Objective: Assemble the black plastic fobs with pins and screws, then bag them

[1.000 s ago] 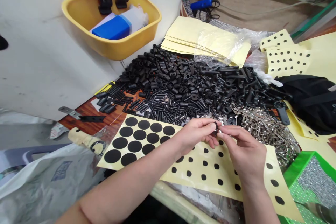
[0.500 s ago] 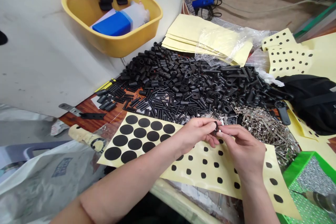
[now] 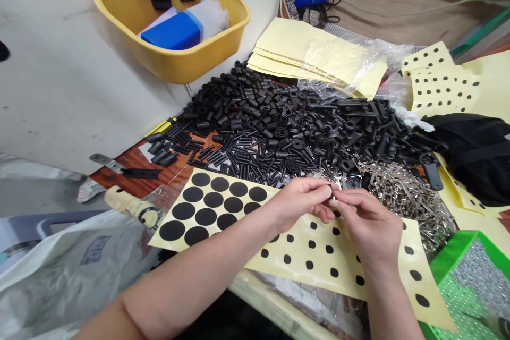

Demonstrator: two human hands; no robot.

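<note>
your left hand and right hand meet over the yellow sheet. the small dark piece sits between them: left thumb and forefinger pinch it, right thumb and forefinger close narrow on its other side, by a tiny bright spot (too small to make out).

progress: this piece looks mid-handling, in your fingers and not set down. no finished pile stands out, so you can't count what's done. plenty seems left: a broad heap of black parts, ribbed black rods in front, a mound of metal bits beyond your right hand. the sheet bears large black discs on its left and small black dots nearer you.

against a second ago: your grip is nearly the same, but less of the piece's dark rounded edge shows. your view tips slightly, so the yellow bin sits higher. heaps look unchanged.
</note>
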